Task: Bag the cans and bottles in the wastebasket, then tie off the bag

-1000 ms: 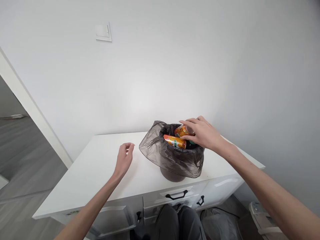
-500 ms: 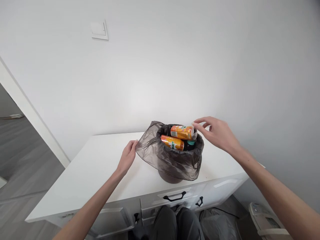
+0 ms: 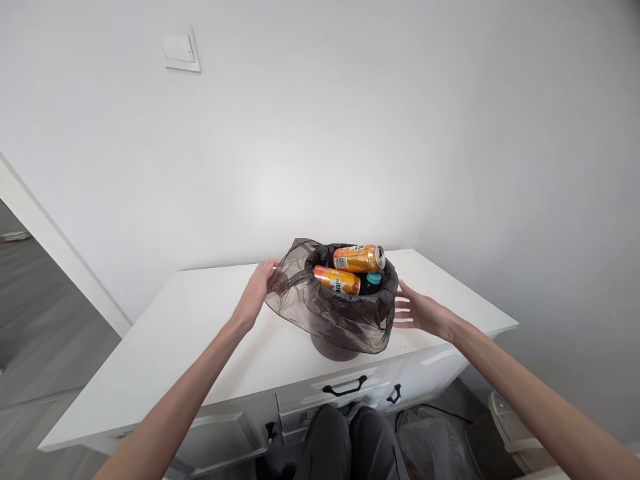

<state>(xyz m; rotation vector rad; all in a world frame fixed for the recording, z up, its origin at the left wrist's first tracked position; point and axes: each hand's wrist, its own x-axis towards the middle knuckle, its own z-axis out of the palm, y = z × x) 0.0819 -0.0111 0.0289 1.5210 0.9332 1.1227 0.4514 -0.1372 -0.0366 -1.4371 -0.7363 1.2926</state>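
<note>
A small bin (image 3: pixel 334 349) stands on the white cabinet top, lined with a translucent dark trash bag (image 3: pixel 345 323) folded over its rim. Two orange soda cans, an upper can (image 3: pixel 359 258) with its opened end facing right and a lower can (image 3: pixel 337 281), lie in its mouth. Beside them shows a dark bottle with a teal cap (image 3: pixel 373 278). My left hand (image 3: pixel 256 293) is at the bag's left flap, its fingers reaching behind the film and showing faintly through it. Fingers spread, my right hand (image 3: pixel 425 313) is open against the bag's right side.
The white cabinet top (image 3: pixel 200 333) meets the wall behind. Below its front edge are a drawer with a black handle (image 3: pixel 345 387) and doors. A light switch (image 3: pixel 183 52) is on the wall. A clear plastic bag (image 3: pixel 430 443) and a white appliance (image 3: pixel 510 420) sit at lower right.
My right hand has come down from beside the upper can to the bag's right side, fingers spreading. My left hand went from pinching the flap's edge to reaching behind it.
</note>
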